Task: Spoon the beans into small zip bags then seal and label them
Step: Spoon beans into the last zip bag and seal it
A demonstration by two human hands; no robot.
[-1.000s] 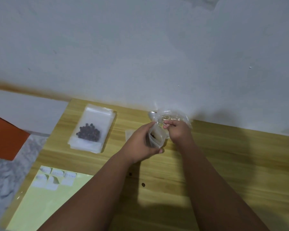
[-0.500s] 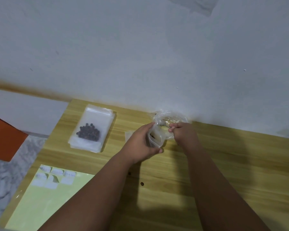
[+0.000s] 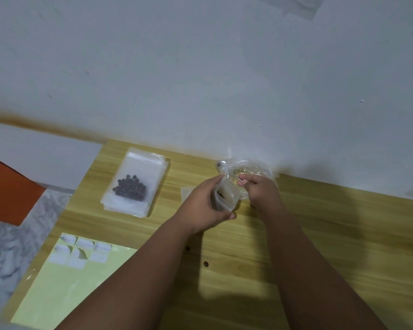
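The left hand (image 3: 205,206) is gripping a small zip bag (image 3: 224,198) held open above the wooden table (image 3: 332,234). The right hand (image 3: 260,189) is pinching a spoon handle (image 3: 236,178) (mostly hidden) at the bag's mouth, beside the clear bean bag (image 3: 248,167).

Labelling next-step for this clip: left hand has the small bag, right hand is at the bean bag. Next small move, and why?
Probably tip the spoon into the small bag. The left hand holds that bag's mouth open, only a few beans show inside, and the right hand pinches the spoon handle just above it, by the big bean bag. Whether the spoon is loaded can't be seen.
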